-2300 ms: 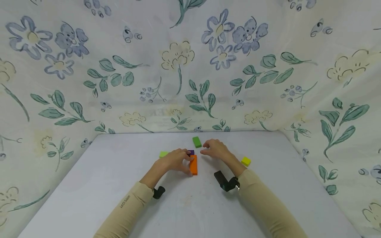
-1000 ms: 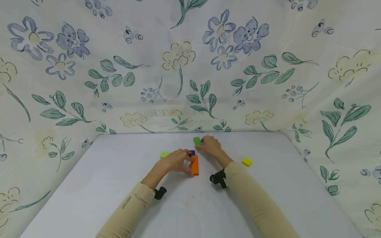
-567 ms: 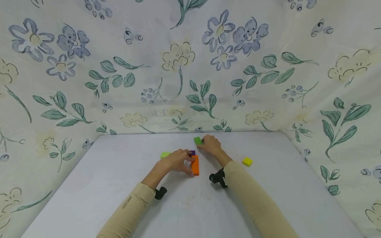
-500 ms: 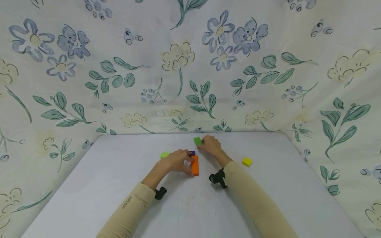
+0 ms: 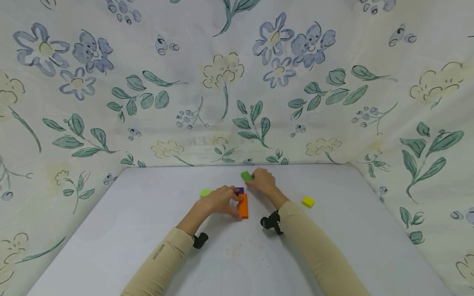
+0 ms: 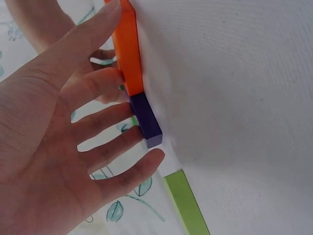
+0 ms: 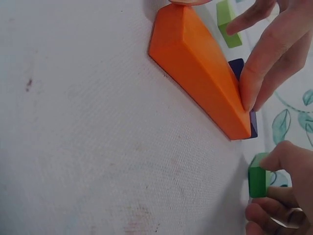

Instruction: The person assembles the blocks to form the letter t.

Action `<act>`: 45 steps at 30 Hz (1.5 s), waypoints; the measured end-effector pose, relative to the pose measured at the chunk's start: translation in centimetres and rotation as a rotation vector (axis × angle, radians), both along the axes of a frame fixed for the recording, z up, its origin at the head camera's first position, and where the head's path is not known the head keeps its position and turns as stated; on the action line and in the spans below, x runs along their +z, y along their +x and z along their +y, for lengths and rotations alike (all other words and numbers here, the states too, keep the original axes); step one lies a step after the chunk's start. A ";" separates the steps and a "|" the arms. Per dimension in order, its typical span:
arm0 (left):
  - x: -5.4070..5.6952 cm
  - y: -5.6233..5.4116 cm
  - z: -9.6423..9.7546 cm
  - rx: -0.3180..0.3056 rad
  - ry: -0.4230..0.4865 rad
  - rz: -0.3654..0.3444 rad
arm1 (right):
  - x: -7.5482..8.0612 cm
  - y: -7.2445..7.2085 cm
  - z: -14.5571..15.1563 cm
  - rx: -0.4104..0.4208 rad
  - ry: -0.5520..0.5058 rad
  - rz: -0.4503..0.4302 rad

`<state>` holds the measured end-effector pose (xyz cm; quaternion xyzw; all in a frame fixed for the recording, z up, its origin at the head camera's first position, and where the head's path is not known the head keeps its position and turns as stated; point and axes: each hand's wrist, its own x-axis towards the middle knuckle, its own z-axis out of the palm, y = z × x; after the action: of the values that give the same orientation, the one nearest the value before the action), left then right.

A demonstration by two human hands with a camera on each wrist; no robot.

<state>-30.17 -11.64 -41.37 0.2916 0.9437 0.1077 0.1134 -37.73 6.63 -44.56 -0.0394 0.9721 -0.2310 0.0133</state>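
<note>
My left hand (image 5: 221, 200) holds a long orange block (image 5: 242, 206), thumb at its near end and index finger by its far end. Its middle and ring fingers reach a short purple block (image 6: 146, 120), which lies end-on against the orange one. The little finger stretches toward a lime green block (image 6: 187, 202), separate from the purple one. Farther back, my right hand (image 5: 263, 181) pinches a green block (image 5: 246, 176) between thumb and fingers. In the right wrist view this green block (image 7: 258, 176) is just beyond the orange block's far end.
A yellow block (image 5: 308, 202) lies to the right of my right wrist on the white table (image 5: 237, 263). Black wrist cameras (image 5: 272, 222) hang under both sleeves. Floral cloth (image 5: 222, 98) rises behind the table's back edge and along both sides.
My right hand has moved left and back onto the green block and taken hold of it; the block has turned slightly. My left hand stays on the orange block.
</note>
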 end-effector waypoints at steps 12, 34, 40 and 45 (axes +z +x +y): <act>0.0 -0.1 0.1 0.004 -0.006 -0.006 | 0.3 0.3 0.9 0.008 -0.036 0.006; -0.2 -0.1 -0.1 -0.003 0.005 0.003 | 0.7 0.6 2.4 0.089 -0.035 0.072; -0.3 -0.2 -0.1 -0.006 0.002 0.007 | 1.1 1.0 2.6 0.112 -0.041 0.094; -0.2 -0.2 -0.1 0.001 -0.009 0.009 | 1.4 1.2 3.0 0.147 -0.031 0.093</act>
<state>-30.34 -11.73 -41.61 0.2913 0.9447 0.1021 0.1105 -36.51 9.68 -43.20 -0.1214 0.9624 -0.2425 -0.0159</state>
